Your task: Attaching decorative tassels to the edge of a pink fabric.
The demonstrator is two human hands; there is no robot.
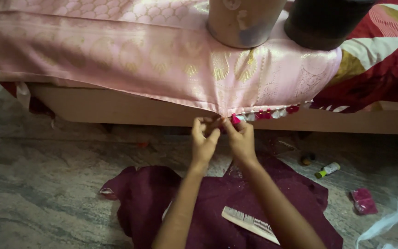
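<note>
A home bedroom: a low bed [116,108] with a patterned red bedspread [383,60] stands at the far side, a comb [249,224] and maroon cloth [217,207] on the near stone floor [47,184].

A low bed [116,108] with a plain wooden edge spans the top of the view. On it, a pink cloth with gold patterns [139,50] drapes over the edge, weighted at twelve o'clock by two round containers [245,23]; a red patterned bedspread [383,60] lies at two o'clock. The mottled grey floor [47,184] carries a maroon garment [217,207] at six o'clock with a pale comb [249,223] on it, and a small tube [328,169] and pink packet [364,201] at four o'clock.
</note>
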